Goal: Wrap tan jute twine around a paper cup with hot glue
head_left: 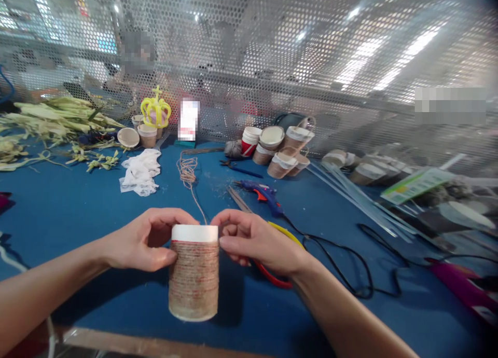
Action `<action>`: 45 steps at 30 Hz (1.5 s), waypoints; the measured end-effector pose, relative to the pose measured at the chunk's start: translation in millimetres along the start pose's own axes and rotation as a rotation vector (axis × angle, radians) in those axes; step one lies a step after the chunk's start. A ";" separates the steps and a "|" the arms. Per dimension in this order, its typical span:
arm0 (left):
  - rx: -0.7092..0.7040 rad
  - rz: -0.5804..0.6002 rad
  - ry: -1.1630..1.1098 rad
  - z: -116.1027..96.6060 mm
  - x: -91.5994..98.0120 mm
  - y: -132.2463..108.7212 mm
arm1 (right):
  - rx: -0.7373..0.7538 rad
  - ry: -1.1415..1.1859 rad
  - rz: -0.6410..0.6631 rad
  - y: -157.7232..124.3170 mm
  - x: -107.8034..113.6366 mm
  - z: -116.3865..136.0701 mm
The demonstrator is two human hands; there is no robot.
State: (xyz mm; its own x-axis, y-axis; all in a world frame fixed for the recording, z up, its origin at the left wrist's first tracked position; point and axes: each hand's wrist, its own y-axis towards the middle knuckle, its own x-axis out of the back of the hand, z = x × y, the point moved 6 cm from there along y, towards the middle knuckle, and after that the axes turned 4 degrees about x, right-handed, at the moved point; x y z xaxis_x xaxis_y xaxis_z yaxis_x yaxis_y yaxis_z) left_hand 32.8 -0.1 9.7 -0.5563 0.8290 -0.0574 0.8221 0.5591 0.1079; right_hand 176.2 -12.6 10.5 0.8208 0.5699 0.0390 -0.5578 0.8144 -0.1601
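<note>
A white paper cup [194, 233] wrapped in rough brown twine [193, 280] stands upright before me, its rim bare. My left hand [142, 241] grips it from the left, thumb on the side and fingers partly hidden behind. On the right, my right hand [249, 238] closes about the upper edge, index finger and thumb at the cup, the other fingers curled. A loose strand runs from behind the rim to a tangled heap of twine [188, 172]. Scissors with a red and yellow handle [274, 279] lie partly under my right hand.
Beyond my right hand lies a blue glue gun [260, 192] with a black cord [365, 275]. Pliers [243, 168], wrapped cups [282, 163], glue sticks [358, 197] and a white cloth [142, 171] lie farther back. Pale husks [58, 116] cover the left; perforated metal [249, 52] rises behind.
</note>
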 end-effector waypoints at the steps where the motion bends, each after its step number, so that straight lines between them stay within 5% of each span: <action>1: -0.002 0.002 0.027 -0.1 0.1 0.6 | -0.001 -0.013 0.008 0.5 0.4 -0.7; 12: 0.050 0.003 0.503 1.4 4.8 7.4 | 0.060 -0.421 -0.043 2.1 2.6 9.9; 27: -0.038 -0.206 0.922 -21.4 -9.7 12.9 | 0.230 -0.932 -0.083 0.1 -17.3 44.6; 37: -0.023 -0.278 0.834 -18.8 -4.8 13.8 | 0.311 -1.001 -0.089 11.3 -26.6 49.7; 45: 0.098 -0.359 0.516 -4.7 16.5 9.7 | 0.305 -1.061 -0.262 3.5 -0.8 51.8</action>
State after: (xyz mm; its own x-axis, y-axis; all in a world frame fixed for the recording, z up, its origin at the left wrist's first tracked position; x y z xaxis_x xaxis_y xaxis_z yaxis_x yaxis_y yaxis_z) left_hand 31.0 18.9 14.5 -0.7663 0.4903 0.4152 0.5671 0.8199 0.0784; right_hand 167.2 -4.5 61.0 0.4791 0.0648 0.8754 -0.5099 0.8323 0.2174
